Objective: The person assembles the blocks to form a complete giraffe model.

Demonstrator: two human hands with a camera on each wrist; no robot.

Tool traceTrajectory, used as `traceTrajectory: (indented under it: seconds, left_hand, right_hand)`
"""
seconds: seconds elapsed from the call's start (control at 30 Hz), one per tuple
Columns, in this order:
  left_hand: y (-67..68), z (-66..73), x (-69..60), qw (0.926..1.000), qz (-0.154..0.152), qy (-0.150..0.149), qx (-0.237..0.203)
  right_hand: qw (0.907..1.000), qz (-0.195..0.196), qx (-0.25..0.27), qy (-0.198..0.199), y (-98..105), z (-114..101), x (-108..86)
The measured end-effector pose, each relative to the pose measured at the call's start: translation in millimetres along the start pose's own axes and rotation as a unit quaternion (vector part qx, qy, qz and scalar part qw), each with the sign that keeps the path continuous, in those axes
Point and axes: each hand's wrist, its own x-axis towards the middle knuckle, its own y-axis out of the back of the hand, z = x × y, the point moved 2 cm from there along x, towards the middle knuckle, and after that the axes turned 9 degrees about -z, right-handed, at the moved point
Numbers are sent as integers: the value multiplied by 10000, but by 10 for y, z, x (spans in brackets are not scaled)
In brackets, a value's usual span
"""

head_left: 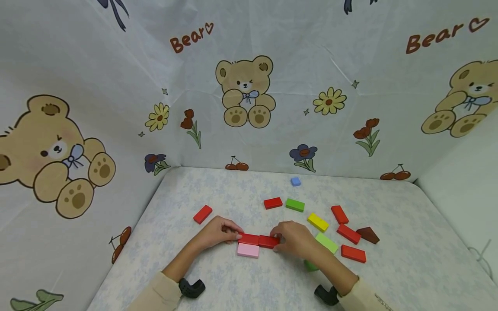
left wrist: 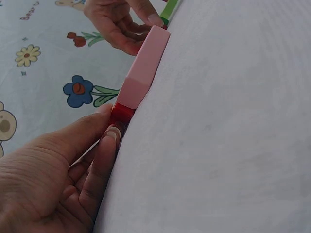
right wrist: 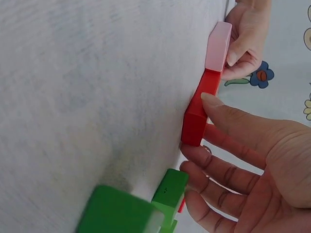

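Note:
Two red blocks lie end to end on the table, the left red block [head_left: 249, 239] meeting the right red block [head_left: 268, 242]. A pink block [head_left: 248, 250] lies against the near side of the left one. My left hand [head_left: 218, 230] pinches the outer end of the left red block between thumb and fingers; in the left wrist view the pink block [left wrist: 145, 70] hides most of it. My right hand [head_left: 296, 239] holds the outer end of the right red block [right wrist: 197, 114], its thumb on the near side and fingers around the far side and end.
A red block [head_left: 202, 214] lies at the left. Farther back are a red block [head_left: 273, 203], a green block [head_left: 295, 205] and a blue block [head_left: 295, 181]. Rightward lie a yellow block [head_left: 318, 222], a light green block [head_left: 326, 243], several red blocks [head_left: 353, 253] and a brown piece [head_left: 368, 234]. My right forearm partly covers a green piece [head_left: 311, 265].

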Motion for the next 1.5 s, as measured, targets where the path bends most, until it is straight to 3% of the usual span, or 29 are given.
traceTrajectory:
  seconds: [0.23,0.4,0.6,0.77,0.93,1.2,1.5]
  left_hand:
    - [-10,7,18,10000,-52,45,18]
    - [-11,3,42,10000,-8,18,-35]
    - [-9,-11,32,9999,4,107,-14]
    - [-4,1,11,9999,6,143,37]
    - [0,14,-26,9999,-2,163,29]
    - [-23,-8,-63,9998,-44,197,-75]
    - [-4,15,-15,9998,-3,175,-28]
  right_hand:
    - [9996,-45,265,-31,193,97,-1]
    - [9980,584,230,-26,465,334,75]
    - [9910,1213,300,-484,650,771,208]
    - [9905,974,266,-938,647,1009,277]
    - [9906,552,418,-1180,571,1096,308]
    - [9898,516,412,-1261,472,1112,290]
    - [9929,663,359,-920,524,1141,310]
